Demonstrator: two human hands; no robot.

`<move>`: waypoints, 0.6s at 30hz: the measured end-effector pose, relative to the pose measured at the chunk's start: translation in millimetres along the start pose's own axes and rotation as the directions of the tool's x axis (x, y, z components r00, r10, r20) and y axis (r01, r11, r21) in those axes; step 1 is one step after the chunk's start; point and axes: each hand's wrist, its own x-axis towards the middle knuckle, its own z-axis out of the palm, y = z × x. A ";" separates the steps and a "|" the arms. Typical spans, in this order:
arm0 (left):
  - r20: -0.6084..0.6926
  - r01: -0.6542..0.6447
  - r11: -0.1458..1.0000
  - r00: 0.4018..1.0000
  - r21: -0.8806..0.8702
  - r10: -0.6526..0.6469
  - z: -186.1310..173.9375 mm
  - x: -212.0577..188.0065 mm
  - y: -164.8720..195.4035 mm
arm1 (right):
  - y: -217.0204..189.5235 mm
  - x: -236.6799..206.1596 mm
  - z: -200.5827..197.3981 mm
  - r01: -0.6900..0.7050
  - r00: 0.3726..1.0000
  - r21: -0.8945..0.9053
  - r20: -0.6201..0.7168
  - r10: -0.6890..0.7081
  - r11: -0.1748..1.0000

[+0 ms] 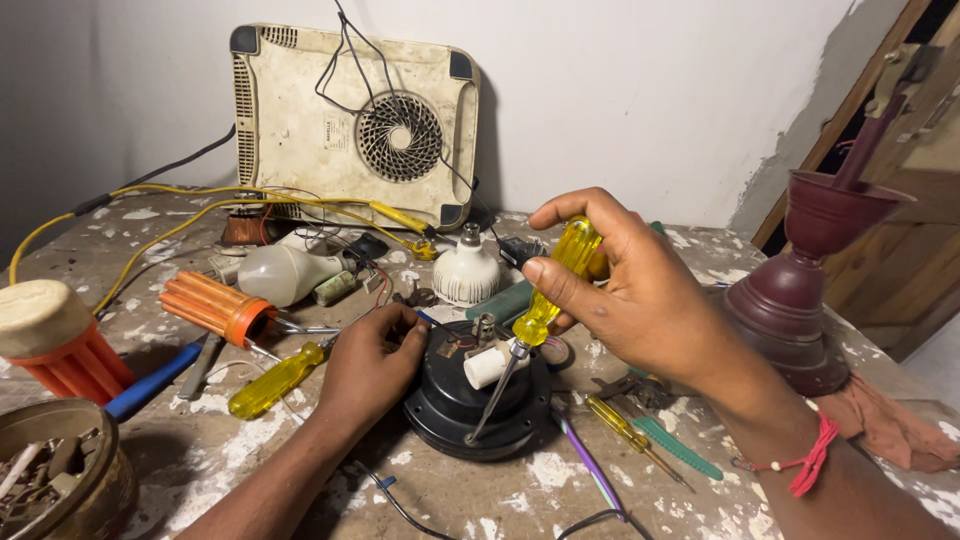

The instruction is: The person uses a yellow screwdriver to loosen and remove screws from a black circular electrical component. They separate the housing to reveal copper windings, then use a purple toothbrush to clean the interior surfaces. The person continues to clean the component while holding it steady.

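A yellow screwdriver (548, 300) is grasped by the right hand (625, 290), tip on the black motor (470, 405). The motor is touched by the left hand (368, 365), fingers curled on its rim.

The left hand (368, 362) covers the near-left rim of the black round motor housing (478, 400), and its fingertips are curled out of sight; the right hand (630, 300) hides the top of the yellow-handled screwdriver (545, 300) and whatever lies on the table behind it; both forearms run off the bottom edge; the orange ribbed lamp base (55, 340) is cut by the left edge, as is the brown bowl of small parts (60, 480), whose contents are too small to tell; the maroon fan housing (810, 280) loses its rod at the top right; the wiring beside the motor is too fine to trace.
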 end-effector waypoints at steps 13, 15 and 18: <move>0.002 0.016 1.000 1.000 -0.021 -0.016 -0.9 -0.3 1.3 | 0.5 0.5 -0.8 0.000 1.000 -0.038 -0.025 -0.001 0.999; 0.004 0.012 1.000 1.000 -0.010 -0.012 -1.8 -0.4 1.7 | 0.6 0.7 -1.0 0.006 1.000 -0.038 -0.023 -0.006 0.999; 0.010 0.001 1.000 1.000 -0.009 -0.001 -2.7 -0.8 2.5 | 0.7 0.5 -1.4 -0.003 1.000 -0.021 -0.024 0.002 1.000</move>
